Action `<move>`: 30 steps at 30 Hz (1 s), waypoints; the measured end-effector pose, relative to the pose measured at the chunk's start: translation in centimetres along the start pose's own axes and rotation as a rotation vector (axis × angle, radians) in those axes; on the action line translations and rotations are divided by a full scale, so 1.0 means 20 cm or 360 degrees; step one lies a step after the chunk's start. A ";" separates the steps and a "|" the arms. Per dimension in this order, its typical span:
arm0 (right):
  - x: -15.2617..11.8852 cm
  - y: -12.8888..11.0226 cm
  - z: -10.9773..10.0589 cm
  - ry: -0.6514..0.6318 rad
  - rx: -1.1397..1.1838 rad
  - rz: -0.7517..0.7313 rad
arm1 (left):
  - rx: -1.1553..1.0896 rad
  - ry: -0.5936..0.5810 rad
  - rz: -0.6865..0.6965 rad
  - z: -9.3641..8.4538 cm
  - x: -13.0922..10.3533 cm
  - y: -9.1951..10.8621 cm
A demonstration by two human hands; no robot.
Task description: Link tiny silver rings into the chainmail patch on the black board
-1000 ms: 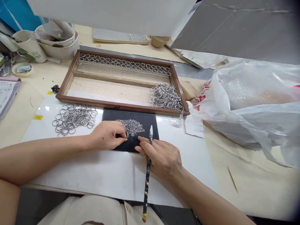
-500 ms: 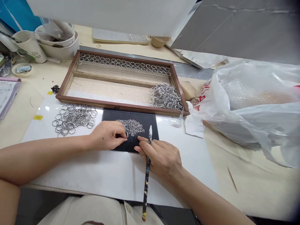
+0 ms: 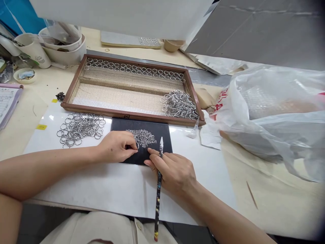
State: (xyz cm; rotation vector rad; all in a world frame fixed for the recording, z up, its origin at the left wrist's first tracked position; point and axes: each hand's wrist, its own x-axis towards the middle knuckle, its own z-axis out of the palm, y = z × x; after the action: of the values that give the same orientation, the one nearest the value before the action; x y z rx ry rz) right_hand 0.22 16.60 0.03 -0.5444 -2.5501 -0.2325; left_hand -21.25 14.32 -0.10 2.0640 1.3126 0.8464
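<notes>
My left hand [image 3: 118, 146] is closed in a pinch at the left side of a black mat [image 3: 166, 130]. A thin silver ring [image 3: 138, 145] shows in part at its fingertips. On the mat lies a heap of tiny silver pieces [image 3: 144, 137], too small to name. My right hand [image 3: 175, 168] rests at the mat's lower right, closed around a dark patterned pencil [image 3: 157, 200] with a white tip pointing away from me. Its index fingertip touches the mat below the heap. Left of the mat, loose silver rings [image 3: 81, 127] lie piled on white paper.
A brown-framed mesh tray [image 3: 132, 113] stands behind the mat, with rows of rings [image 3: 134, 69] along its far side and a ring pile [image 3: 179, 103] at its right. A plastic bag [image 3: 274, 112] bulges at right. Cups [image 3: 34, 51] stand at left; a toothpick [image 3: 252, 195] lies at right.
My right hand has shifted very slightly left with the pencil. My left hand keeps its place.
</notes>
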 end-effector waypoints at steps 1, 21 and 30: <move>0.00 0.00 0.00 0.0005 0.0000 -0.0005 | 0.0002 -0.0001 -0.0003 0.00 0.00 0.00; 0.00 0.01 -0.01 0.0025 -0.0016 0.0077 | -0.0018 -0.0003 -0.0009 0.00 0.00 0.00; 0.00 0.01 0.00 -0.0065 -0.0007 0.0052 | -0.0004 -0.0014 -0.0014 0.00 0.00 0.00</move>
State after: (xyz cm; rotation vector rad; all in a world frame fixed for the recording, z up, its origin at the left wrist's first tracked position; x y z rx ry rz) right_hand 0.29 16.78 -0.06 -0.5979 -2.5787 -0.2179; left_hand -21.25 14.27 -0.16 2.0563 1.3141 0.8344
